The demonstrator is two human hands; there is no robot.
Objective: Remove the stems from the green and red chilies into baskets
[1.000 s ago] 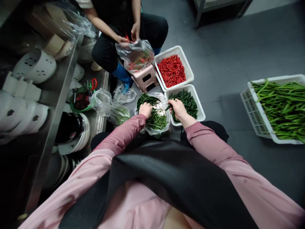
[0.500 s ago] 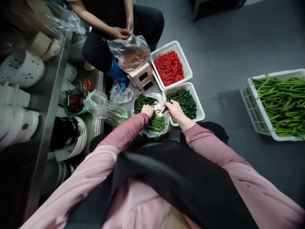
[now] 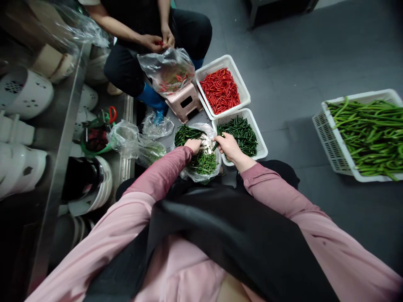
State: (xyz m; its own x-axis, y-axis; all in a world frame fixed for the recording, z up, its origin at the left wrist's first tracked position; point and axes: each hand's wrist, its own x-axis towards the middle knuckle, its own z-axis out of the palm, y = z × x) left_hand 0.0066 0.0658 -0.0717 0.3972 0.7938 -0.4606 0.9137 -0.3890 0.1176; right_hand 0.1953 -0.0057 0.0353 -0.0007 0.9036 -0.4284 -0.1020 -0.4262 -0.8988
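In front of me a clear plastic bag (image 3: 217,167) lies spread, with dark green chili peppers (image 3: 184,134) at its far left and a heap of thin green stems (image 3: 203,162) at its near side. Over the bag, my left hand (image 3: 193,145) is closed with its fingertips together; what they pinch, if anything, is too small to make out. My right hand (image 3: 229,147) is closed on green chili peppers (image 3: 215,145) that stick out past the fingers. It hangs at the near left rim of a white basket (image 3: 263,152) of green chilies.
Beyond it stands a white basket (image 3: 245,90) of red chilies. Opposite, a co-worker's hands (image 3: 160,41) hold something red above a plastic bag (image 3: 176,69) on a pink stool (image 3: 185,102). A basket (image 3: 335,155) of long green peppers is at right, a metal shelf (image 3: 67,126) with buckets at left.
The whole view has shifted slightly, things sitting a little further left. Both my hands stay nearly in place over the bag and basket. The co-worker's hands have moved slightly.
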